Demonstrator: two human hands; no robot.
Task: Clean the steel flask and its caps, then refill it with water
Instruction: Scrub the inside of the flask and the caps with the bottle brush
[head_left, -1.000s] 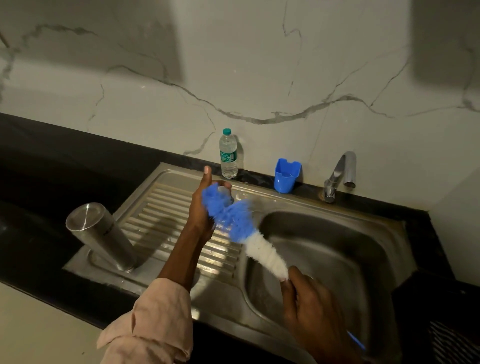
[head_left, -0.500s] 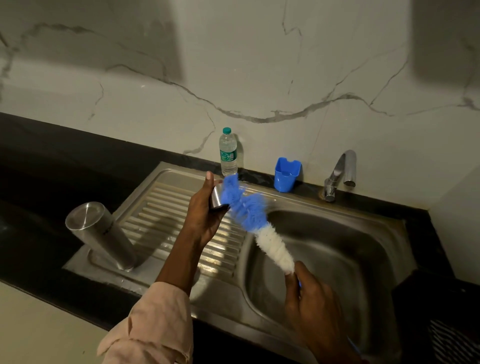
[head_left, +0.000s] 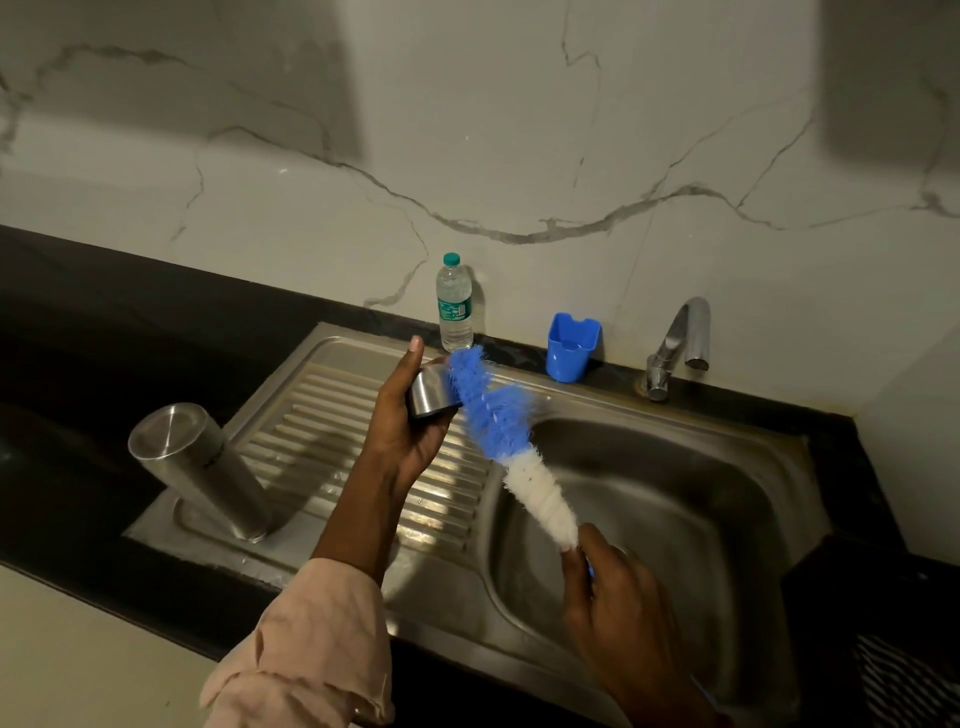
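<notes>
The left hand (head_left: 410, 431) is cupping a small steel cap (head_left: 432, 397) by its rim — light, rigid, likely slippery when wet — while the right hand (head_left: 618, 597), fist closed, is working the soft bottle brush (head_left: 506, 436) into it.

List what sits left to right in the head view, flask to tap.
steel flask → left hand holding steel cap → plastic water bottle → blue cup → tap

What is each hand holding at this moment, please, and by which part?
The left hand grips the small round steel cap around its side wall. The right hand holds the blue-and-white bristled bottle brush by its handle, just below the white bristles.
</notes>
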